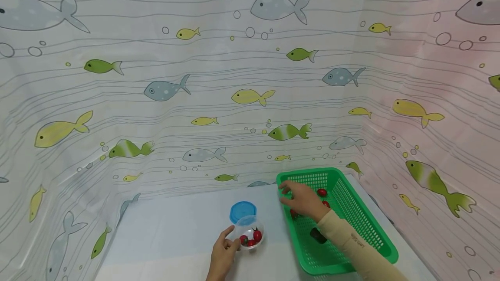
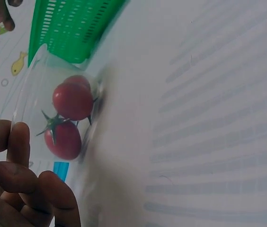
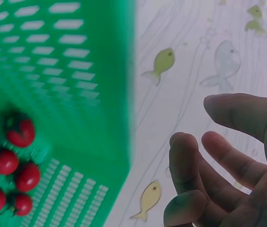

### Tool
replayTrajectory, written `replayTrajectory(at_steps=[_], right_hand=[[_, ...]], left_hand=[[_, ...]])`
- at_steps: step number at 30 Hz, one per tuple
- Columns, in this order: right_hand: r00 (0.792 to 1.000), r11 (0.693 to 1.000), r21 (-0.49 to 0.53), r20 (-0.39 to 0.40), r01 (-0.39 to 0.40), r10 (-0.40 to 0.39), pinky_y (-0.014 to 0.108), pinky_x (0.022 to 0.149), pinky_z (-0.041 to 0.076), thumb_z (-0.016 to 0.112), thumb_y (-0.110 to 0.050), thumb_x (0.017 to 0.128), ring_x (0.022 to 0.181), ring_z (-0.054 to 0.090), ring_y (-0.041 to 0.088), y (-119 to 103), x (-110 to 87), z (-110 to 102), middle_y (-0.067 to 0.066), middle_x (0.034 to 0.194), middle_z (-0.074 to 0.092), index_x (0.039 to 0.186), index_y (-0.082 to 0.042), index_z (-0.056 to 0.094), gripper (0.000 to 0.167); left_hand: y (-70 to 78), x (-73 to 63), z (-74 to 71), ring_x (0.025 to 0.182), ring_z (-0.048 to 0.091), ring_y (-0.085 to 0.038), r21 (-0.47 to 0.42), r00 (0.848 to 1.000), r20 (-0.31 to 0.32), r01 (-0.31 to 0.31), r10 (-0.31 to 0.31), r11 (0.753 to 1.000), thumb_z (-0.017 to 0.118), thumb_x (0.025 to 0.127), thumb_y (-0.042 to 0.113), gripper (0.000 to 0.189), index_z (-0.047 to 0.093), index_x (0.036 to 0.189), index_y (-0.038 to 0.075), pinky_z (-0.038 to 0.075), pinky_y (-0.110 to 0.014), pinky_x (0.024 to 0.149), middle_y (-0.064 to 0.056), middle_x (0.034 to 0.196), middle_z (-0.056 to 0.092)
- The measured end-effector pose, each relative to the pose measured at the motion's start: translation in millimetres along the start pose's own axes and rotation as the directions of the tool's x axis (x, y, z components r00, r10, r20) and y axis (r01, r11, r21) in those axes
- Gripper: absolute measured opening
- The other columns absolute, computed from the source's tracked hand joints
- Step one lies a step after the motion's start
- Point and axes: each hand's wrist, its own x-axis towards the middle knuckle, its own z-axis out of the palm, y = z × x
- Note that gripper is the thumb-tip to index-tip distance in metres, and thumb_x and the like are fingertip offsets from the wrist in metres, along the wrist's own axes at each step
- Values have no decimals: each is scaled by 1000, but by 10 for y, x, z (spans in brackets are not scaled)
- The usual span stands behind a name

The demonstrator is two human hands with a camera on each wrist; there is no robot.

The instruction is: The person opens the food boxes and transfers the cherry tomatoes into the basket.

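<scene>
My left hand (image 1: pixel 224 250) pinches the rim of a clear plastic tub (image 2: pixel 36 90) between thumb and fingers, seen in the left wrist view. Several small red cherry tomatoes (image 2: pixel 73 101) with green stems lie in the tub, which stands tilted toward the left hand's side. Over the left rim of a green plastic basket (image 1: pixel 351 211) hovers my right hand (image 1: pixel 302 198), fingers loosely bent and parted, holding nothing. In the right wrist view, several more cherry tomatoes (image 3: pixel 28 177) lie on the basket's floor, below and away from the fingertips.
A round blue lid (image 1: pixel 242 210) lies on the white table (image 1: pixel 168 233) just behind the tub. A small dark object (image 1: pixel 318 235) shows beside the right sleeve, over the basket. A fish-patterned curtain (image 1: pixel 218 99) surrounds the back and sides.
</scene>
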Motion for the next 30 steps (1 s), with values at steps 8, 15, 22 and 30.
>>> replayTrajectory(at_steps=[8, 15, 22, 30], right_hand=[[998, 998, 11, 27, 60, -60, 30, 64, 52, 75, -21, 93, 78, 64, 13, -299, 79, 165, 5, 104, 74, 119, -16, 68, 26], [991, 995, -29, 99, 92, -89, 24, 63, 51, 74, -26, 94, 81, 66, 11, -559, 133, 332, 4, 105, 75, 124, -15, 68, 32], [971, 992, -98, 236, 75, -50, 29, 71, 54, 75, -33, 92, 92, 67, 14, -712, 186, 539, 1, 107, 75, 122, -20, 69, 33], [927, 994, -103, 374, 21, 19, 29, 67, 54, 78, -27, 89, 86, 67, 11, -778, 205, 814, 2, 101, 75, 111, -19, 74, 24]], left_hand=[[-2, 11, 4, 62, 46, -16, -1, 1000, 1, 9, -9, 1000, 65, 95, 18, 56, 48, 147, 2, 37, -26, 52, -3, 76, 58], [3, 6, 4, 63, 48, -17, 0, 1000, 6, 3, -3, 1000, 64, 95, 18, 57, 48, 146, 1, 39, -27, 53, -3, 77, 60], [-5, 0, -17, 61, 47, -15, -13, 999, 34, -21, 21, 1000, 64, 96, 19, 57, 46, 147, 1, 39, -25, 52, -2, 77, 61], [-9, -1, -28, 60, 47, -14, -28, 999, 42, -28, 29, 999, 64, 97, 18, 57, 46, 147, 0, 37, -24, 50, -2, 76, 61]])
